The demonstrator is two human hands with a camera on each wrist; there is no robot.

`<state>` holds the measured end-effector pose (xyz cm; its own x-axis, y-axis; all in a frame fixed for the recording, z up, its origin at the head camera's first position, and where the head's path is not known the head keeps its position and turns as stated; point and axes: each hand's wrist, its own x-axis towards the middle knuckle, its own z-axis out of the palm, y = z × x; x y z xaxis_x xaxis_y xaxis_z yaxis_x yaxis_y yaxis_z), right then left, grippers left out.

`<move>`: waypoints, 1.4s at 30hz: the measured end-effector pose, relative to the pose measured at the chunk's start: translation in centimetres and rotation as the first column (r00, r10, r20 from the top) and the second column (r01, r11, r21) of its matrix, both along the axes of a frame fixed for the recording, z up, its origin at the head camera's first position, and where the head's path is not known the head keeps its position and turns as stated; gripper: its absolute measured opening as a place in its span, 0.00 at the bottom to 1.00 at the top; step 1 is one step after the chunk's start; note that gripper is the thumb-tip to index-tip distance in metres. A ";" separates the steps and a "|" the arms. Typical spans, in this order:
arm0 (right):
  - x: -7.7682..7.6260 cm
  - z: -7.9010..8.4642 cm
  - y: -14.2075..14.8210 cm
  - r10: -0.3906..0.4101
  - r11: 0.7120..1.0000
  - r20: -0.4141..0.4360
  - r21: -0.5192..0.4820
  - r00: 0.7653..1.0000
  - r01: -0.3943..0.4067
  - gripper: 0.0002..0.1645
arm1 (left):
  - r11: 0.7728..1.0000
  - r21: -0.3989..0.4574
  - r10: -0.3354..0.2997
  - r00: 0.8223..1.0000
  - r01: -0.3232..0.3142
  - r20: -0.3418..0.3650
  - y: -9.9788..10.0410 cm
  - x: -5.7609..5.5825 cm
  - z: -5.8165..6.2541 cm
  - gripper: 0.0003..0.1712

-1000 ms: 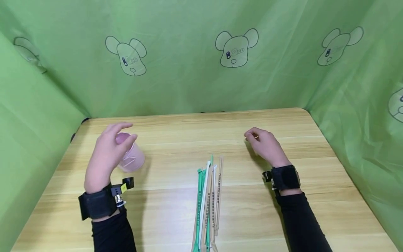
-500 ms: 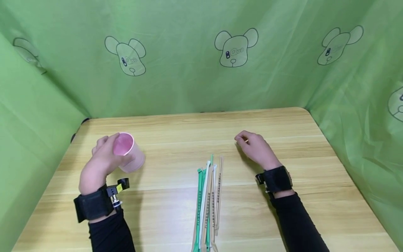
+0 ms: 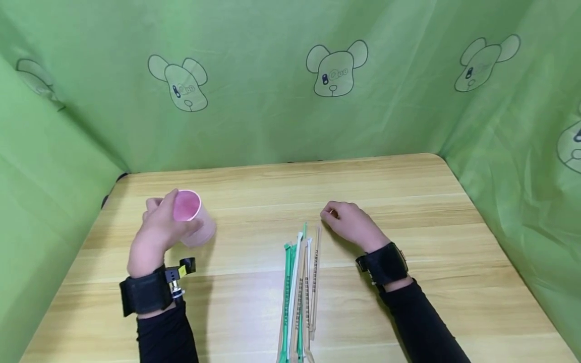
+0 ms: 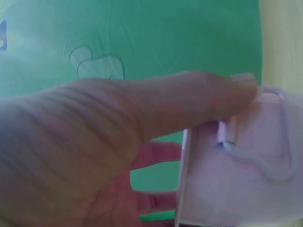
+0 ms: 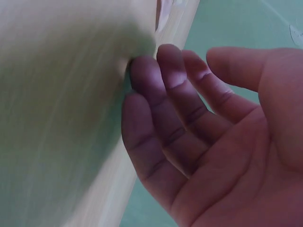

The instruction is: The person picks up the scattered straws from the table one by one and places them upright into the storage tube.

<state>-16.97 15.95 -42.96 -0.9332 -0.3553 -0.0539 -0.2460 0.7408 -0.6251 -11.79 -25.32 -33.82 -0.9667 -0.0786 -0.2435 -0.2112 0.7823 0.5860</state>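
Observation:
My left hand (image 3: 159, 229) grips a pink cup (image 3: 206, 229) at the left of the table, its thumb along the outer wall and its fingers on the far side. In the left wrist view, a pale looped line shows on the side of the cup (image 4: 203, 194), just under the thumb. At right of centre my right hand (image 3: 351, 224) hovers low over the wood with nothing in it. The right wrist view shows the fingers (image 5: 173, 130) of that hand loosely curled, with the thumb apart from them.
Between the hands lies a bundle of several wrapped drinking straws (image 3: 297, 297), in green, white and tan, pointing away from me. Green cloth (image 3: 263, 101) with bear-head prints encloses the wooden table (image 3: 245, 312) at the back and sides.
My left hand has come down from above the cup's mouth and taken hold of it; the cup has shifted slightly right. My right hand has moved left and nearer, toward the straws.

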 end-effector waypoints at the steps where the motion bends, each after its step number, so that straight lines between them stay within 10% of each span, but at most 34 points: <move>1: 0.0 0.0 -0.2 0.011 1.000 0.005 -0.001 1.000 -0.011 0.15 | 1.000 0.002 -0.002 1.000 0.002 -0.004 0.3 -0.1 -0.1 0.62; 19: 1.2 -0.5 -2.7 0.043 0.999 0.044 0.004 0.998 -0.043 0.11 | 0.995 0.064 -0.057 0.965 0.076 -0.254 8.7 -0.9 -1.4 0.55; 33: 1.7 -0.6 -3.6 0.092 0.996 0.068 0.015 0.993 -0.093 0.19 | 0.983 0.041 -0.139 0.865 0.180 -0.482 15.2 -1.7 -3.7 0.52; 42: 2.0 -0.6 -4.4 0.124 0.992 0.010 0.011 0.992 -0.124 0.22 | 0.978 0.034 -0.166 0.858 0.208 -0.485 16.7 -2.1 -4.9 0.53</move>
<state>-15.02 11.59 -43.51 -0.8813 -0.4677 -0.0674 -0.3304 0.7119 -0.6197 -13.89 -8.61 -38.72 -0.9604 0.1149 0.2538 0.2560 0.7236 0.6410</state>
